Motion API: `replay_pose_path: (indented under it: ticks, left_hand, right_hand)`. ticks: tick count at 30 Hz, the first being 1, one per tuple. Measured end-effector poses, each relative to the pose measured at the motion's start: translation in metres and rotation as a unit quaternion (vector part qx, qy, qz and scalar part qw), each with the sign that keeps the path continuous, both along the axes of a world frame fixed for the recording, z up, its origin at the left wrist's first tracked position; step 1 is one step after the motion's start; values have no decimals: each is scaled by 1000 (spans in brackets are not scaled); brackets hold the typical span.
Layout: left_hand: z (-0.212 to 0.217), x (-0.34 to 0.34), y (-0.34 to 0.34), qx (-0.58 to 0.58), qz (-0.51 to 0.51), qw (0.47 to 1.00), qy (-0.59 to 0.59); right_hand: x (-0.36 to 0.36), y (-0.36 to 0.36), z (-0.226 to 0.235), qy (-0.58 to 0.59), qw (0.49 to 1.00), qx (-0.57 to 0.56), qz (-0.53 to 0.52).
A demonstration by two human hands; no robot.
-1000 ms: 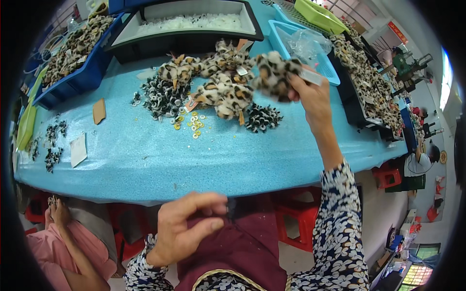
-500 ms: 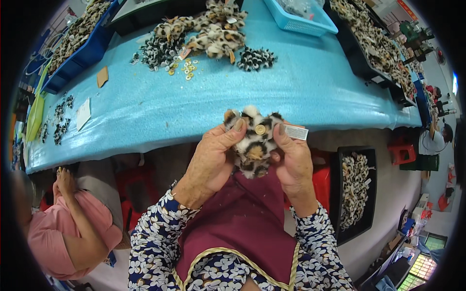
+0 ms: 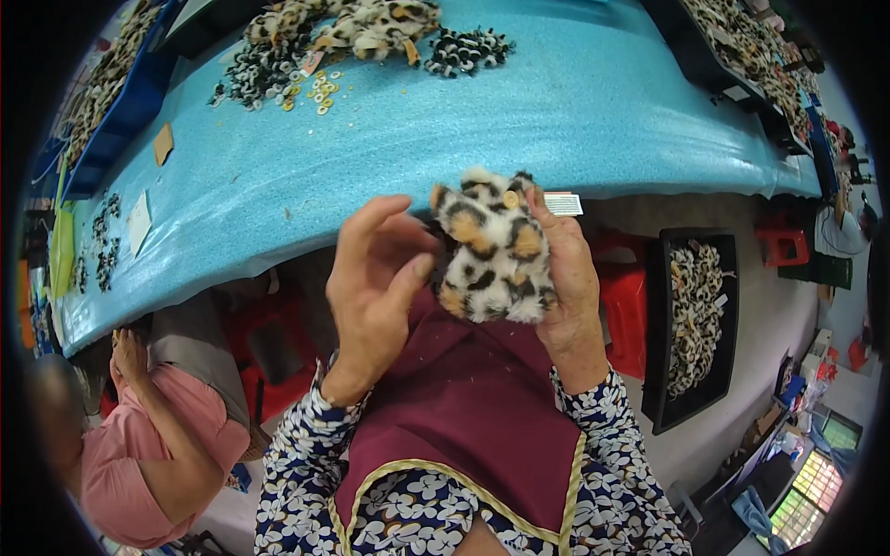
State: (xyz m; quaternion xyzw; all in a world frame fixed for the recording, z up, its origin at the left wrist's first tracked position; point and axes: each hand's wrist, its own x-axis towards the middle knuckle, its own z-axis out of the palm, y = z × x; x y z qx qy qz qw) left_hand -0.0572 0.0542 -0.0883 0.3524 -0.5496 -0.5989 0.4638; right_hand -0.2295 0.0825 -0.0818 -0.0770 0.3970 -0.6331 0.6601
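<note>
A leopard-spotted plush piece (image 3: 491, 246) of white, black and tan fur is held up in front of my apron. A small yellow plastic disc (image 3: 511, 199) sits on its upper part. My right hand (image 3: 567, 269) grips the plush by its right side, thumb near the disc, and a white printed tag (image 3: 562, 204) sticks out past the fingers. Just left of the plush, my left hand (image 3: 375, 287) is off it, thumb and fingers apart, slightly blurred. On the blue table lie more spotted plush pieces (image 3: 380, 30), loose yellow rings (image 3: 323, 91) and small black-and-white parts (image 3: 468, 51).
The blue-covered table (image 3: 371, 153) curves across, its near edge just beyond my hands. Blue bin (image 3: 111, 120) and black bin (image 3: 742, 93) hold plush at either end. A black tray (image 3: 700, 324) and red stools (image 3: 621, 315) stand at right. A person in pink (image 3: 153, 445) sits at left.
My left hand has let go of the plush and moved left, its fingers opening. The right hand keeps the plush, now showing more of its spotted surface. The view has shifted.
</note>
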Motion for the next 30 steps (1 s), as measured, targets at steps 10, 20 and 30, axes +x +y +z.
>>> replay_pose_path:
  ticks: [10,20,30]
  left_hand:
    - [22,8,-9,-329,-38,918,-216]
    - [7,1,-6,112,-46,989,-86]
    - [-8,5,10,485,-43,825,288]
  right_hand:
    - [2,24,-34,433,888,-48,146]
    - [10,18,-13,213,968,-64,113]
    - [32,23,-21,199,977,-52,48]
